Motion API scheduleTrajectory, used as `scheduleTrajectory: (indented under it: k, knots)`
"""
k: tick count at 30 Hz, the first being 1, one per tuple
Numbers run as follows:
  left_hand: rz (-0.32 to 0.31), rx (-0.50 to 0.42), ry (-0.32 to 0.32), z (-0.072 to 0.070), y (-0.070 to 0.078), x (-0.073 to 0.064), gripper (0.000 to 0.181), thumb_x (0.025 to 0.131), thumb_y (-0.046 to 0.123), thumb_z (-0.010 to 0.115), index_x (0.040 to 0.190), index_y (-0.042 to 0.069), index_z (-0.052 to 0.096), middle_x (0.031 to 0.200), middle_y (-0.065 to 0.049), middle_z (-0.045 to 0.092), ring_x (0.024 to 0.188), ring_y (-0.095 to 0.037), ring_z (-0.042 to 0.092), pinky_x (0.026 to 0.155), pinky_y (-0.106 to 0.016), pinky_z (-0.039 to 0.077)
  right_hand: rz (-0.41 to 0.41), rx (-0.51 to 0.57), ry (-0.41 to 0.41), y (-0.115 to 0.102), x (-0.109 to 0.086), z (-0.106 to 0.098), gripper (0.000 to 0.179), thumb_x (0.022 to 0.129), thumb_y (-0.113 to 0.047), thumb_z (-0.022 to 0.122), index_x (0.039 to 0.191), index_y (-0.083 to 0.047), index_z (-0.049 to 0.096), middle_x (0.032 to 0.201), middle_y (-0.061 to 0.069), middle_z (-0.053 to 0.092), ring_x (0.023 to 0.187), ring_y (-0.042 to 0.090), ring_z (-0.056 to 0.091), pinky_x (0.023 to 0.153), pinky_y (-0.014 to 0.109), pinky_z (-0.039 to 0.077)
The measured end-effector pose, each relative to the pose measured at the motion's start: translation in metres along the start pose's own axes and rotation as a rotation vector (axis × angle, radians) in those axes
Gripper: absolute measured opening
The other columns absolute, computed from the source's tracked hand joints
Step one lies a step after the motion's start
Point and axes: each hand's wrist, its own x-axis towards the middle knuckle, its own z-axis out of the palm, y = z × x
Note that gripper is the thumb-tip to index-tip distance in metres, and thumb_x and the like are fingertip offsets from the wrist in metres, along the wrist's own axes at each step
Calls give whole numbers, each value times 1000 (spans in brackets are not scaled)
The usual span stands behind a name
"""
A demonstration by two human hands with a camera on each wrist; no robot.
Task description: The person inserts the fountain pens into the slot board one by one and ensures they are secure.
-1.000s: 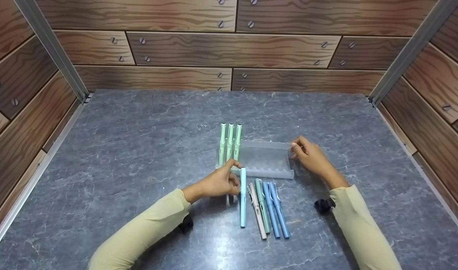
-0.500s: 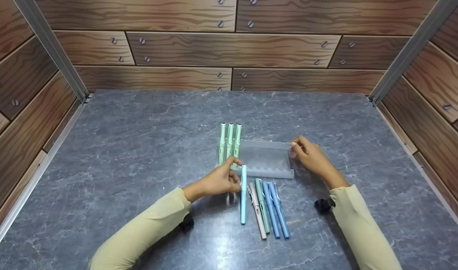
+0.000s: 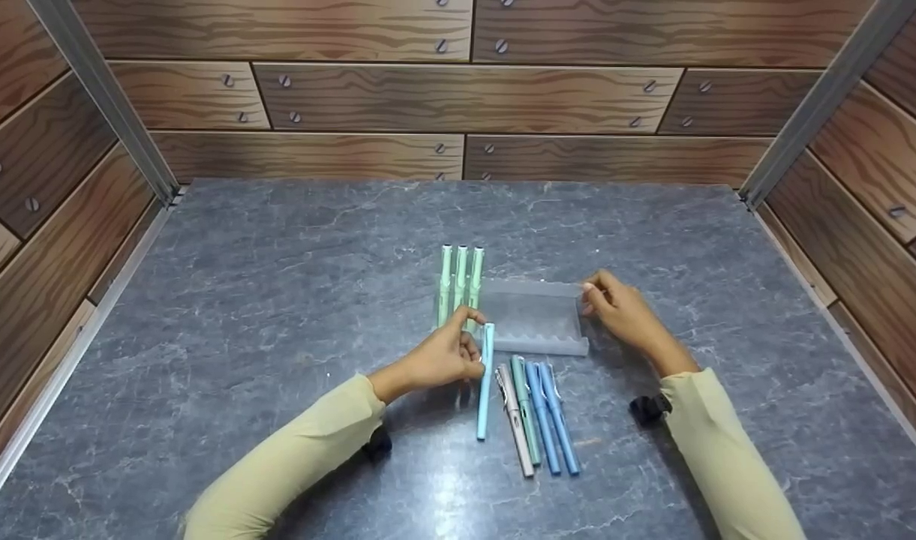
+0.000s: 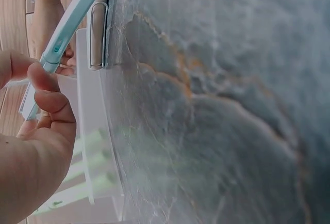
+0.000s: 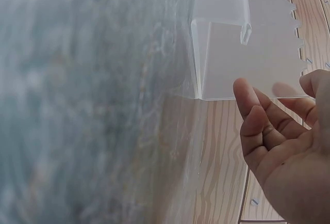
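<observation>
My left hand [image 3: 441, 358] pinches a light blue pen [image 3: 484, 397] between thumb and fingers, tilted above the table in front of a clear plastic pen rack [image 3: 544, 346]. In the left wrist view the same pen [image 4: 64, 30] slants up from the fingertips. Three light green pens [image 3: 461, 281] lie side by side in the rack's left end; the left hand hides their lower ends. At the rack's right back corner, my right hand [image 3: 621, 313] holds the edge. The right wrist view shows its fingers [image 5: 246, 97] against the translucent side panel [image 5: 258, 64].
Right of the held pen, a grey pen [image 3: 515, 424], a dark green pen [image 3: 527, 416] and two blue pens [image 3: 551, 431] lie in a row on the marbled grey table [image 3: 277, 285]. Wood-patterned walls [image 3: 458, 97] enclose the back and sides.
My left hand has raised the light blue pen slightly and moved it toward the rack, its lower end swinging a little left. The right hand and the rack stay in place.
</observation>
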Motion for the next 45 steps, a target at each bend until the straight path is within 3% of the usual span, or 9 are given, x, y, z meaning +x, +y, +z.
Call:
scheduleTrajectory:
  k: [16, 23, 30, 37, 45]
  knots:
    - [50, 174, 73, -9, 12, 5, 63, 73, -5, 62, 128, 9, 35, 74, 0, 51, 61, -10, 49, 57, -22, 44, -17, -2, 2, -1, 0, 0, 24, 103, -16, 44, 106, 5, 54, 95, 24, 65, 81, 36, 68, 68, 25, 50]
    - [96, 203, 123, -12, 19, 10, 65, 73, -5, 60, 131, 7, 34, 75, 0, 52, 58, -10, 47, 57, -22, 42, -3, 4, 4, 0, 0, 0, 25, 103, -17, 43, 107, 5, 54, 96, 23, 65, 81, 35, 68, 69, 27, 51]
    - [103, 200, 147, -14, 23, 12, 64, 73, -4, 58, 132, 9, 35, 78, -5, 54, 59, -13, 47, 55, -25, 41, 4, 22, -16, 0, 0, 1, 26, 103, -19, 42, 108, 4, 53, 98, 24, 65, 83, 35, 69, 73, 34, 53]
    - [148, 258, 197, -15, 28, 16, 61, 75, -3, 59, 130, 11, 36, 78, -3, 52, 56, -10, 44, 55, -21, 40, -7, 2, -14, -2, -1, 0, 27, 103, -17, 43, 109, 7, 54, 97, 24, 65, 81, 34, 67, 69, 24, 49]
    - [212, 296, 239, -16, 33, 23, 60, 78, -2, 58, 132, 9, 35, 81, -6, 53, 53, -10, 40, 54, -22, 36, 0, -5, -17, -2, 0, 0, 27, 103, -18, 42, 109, 6, 54, 98, 23, 65, 83, 33, 67, 70, 27, 49]
